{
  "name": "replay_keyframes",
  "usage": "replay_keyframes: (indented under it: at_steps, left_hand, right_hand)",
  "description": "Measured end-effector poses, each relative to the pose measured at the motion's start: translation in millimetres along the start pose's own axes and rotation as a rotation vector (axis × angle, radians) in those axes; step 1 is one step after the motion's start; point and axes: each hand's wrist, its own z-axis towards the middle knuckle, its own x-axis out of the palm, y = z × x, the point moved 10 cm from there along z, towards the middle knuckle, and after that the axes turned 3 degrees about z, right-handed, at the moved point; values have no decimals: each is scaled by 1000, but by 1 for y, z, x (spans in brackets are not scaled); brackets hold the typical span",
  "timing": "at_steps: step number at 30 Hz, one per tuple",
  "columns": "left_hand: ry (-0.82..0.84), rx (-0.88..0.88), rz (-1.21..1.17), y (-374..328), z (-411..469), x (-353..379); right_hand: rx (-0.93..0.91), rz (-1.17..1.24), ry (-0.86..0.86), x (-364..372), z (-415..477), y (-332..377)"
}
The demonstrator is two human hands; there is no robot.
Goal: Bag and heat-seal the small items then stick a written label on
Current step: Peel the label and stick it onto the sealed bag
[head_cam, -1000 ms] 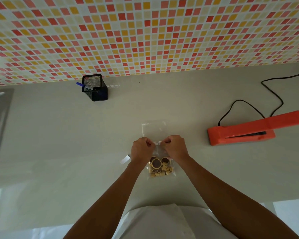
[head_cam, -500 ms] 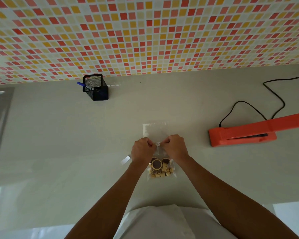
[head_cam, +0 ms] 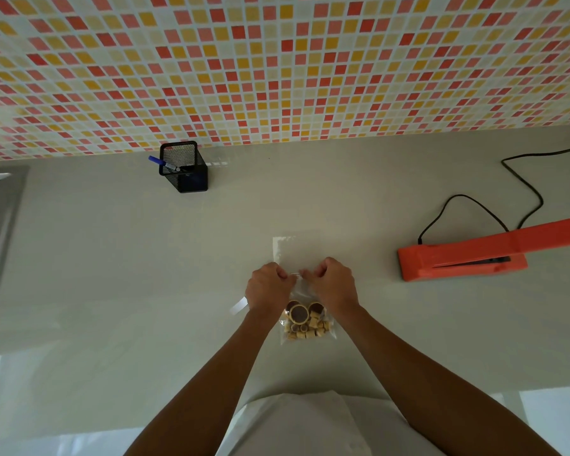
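Near the middle of the pale grey table (head_cam: 112,274) we hold a clear bag (head_cam: 305,286) whose long axis runs straight away from us, its mouth at the far end. The small items (head_cam: 305,324), tan rings and short tubes, are heaped at the near end. Our left hand (head_cam: 267,287) and right hand (head_cam: 334,284) sit close together, each pinching the bag's far edge with curled fingers. Another clear bag (head_cam: 287,248) lies flat just beyond them, and a white strip (head_cam: 239,305) lies beside our left wrist; we cannot tell whether it carries writing. To the right, well apart, lies an orange heat sealer (head_cam: 468,255) with a black cord (head_cam: 520,179). A black mesh pen cup (head_cam: 185,169) holding a blue pen (head_cam: 160,161) stands by the wall of red, orange and yellow tiles (head_cam: 277,60).
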Motion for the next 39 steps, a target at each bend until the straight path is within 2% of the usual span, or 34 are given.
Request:
replay_keyframes:
  at_steps: [6, 15, 39]
  left_hand:
    - [-9, -31, -28, 4, 0, 0]
    - [10, -35, -57, 8, 3, 2]
    - [28, 135, 162, -6, 2, 6]
  right_hand:
    - [-31, -125, -44, 0, -4, 6]
    - [2, 107, -85, -11, -4, -6]
    - [1, 118, -104, -10, -3, -12]
